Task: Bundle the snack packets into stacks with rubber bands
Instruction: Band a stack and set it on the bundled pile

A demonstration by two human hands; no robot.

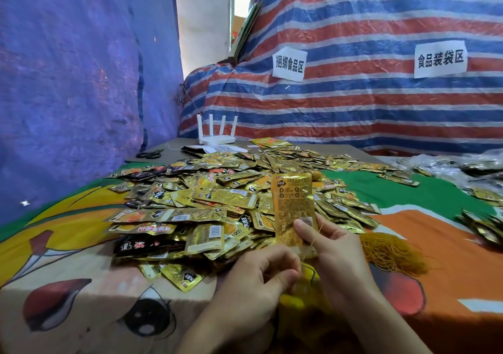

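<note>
A large heap of gold snack packets point(217, 204) covers the middle of the table. My right hand point(334, 247) grips an upright stack of gold packets point(294, 206) by its lower part, thumb across the front. My left hand point(261, 277) sits just below and left of the stack, fingers curled, pinching a thin yellow rubber band point(302, 255) at the stack's bottom edge. A loose pile of yellow rubber bands point(392, 253) lies on the cloth right of my right hand.
A cartoon-print cloth point(81, 285) covers the table. A white router point(216, 136), scissors point(149, 153) and papers sit at the back. More packets and clear bags point(462, 168) lie at the right. Tarpaulin walls close in behind and left.
</note>
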